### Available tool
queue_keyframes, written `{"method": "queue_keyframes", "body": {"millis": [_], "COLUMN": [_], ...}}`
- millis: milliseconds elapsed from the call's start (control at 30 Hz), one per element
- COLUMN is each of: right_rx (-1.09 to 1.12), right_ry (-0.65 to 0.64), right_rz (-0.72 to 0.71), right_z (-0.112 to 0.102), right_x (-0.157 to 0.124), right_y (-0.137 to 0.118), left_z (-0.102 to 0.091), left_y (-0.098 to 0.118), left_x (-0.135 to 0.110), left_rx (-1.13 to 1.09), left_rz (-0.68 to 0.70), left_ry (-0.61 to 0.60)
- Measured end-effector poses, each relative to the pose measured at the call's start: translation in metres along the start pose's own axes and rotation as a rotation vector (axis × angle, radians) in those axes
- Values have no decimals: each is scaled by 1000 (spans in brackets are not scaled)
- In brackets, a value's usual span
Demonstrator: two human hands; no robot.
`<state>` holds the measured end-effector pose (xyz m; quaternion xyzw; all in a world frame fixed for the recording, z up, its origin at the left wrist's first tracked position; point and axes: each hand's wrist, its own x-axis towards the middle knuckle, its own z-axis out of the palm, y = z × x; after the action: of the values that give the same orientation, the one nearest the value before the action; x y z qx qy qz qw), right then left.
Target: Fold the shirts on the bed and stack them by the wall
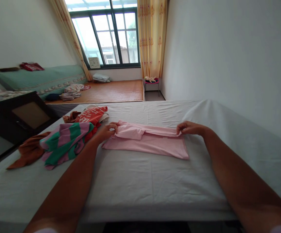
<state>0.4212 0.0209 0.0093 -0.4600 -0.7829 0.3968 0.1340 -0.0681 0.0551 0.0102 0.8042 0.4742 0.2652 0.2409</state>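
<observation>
A pink garment [150, 144] lies partly folded on a bed with a white sheet [142, 184]. My left hand [108, 129] pinches the garment's far left corner, fingers closed on the cloth. My right hand [187, 128] pinches its far right edge in the same way. Both arms reach forward over the sheet. The upper layer of the pink cloth is doubled over along the far side.
A heap of clothes lies at the left of the bed: a green and pink striped piece [64, 142], a red printed one [91, 115] and a brown one [29, 150]. A dark cabinet [18, 116] stands at left. Beyond are a second bed [116, 91], a window [111, 38] and a white wall [228, 55] at right.
</observation>
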Motion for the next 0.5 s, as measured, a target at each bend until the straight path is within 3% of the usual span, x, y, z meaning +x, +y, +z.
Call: {"method": "queue_keyframes", "body": {"millis": [100, 167, 333, 400, 500], "right_rx": [-26, -22, -199, -313, -467], "right_ry": [-36, -15, 388, 423, 379], "right_rz": [-12, -44, 50, 47, -18], "right_z": [-5, -9, -4, 7, 26], "right_x": [-4, -7, 3, 12, 25], "right_y": [0, 1, -1, -3, -5], "left_z": [-3, -4, 5, 12, 20], "left_y": [4, 5, 2, -5, -18], "left_x": [-2, -2, 7, 13, 19], "left_rx": [58, 66, 65, 156, 286], "left_rz": [29, 59, 76, 5, -149], "left_ry": [-185, -197, 136, 224, 260]}}
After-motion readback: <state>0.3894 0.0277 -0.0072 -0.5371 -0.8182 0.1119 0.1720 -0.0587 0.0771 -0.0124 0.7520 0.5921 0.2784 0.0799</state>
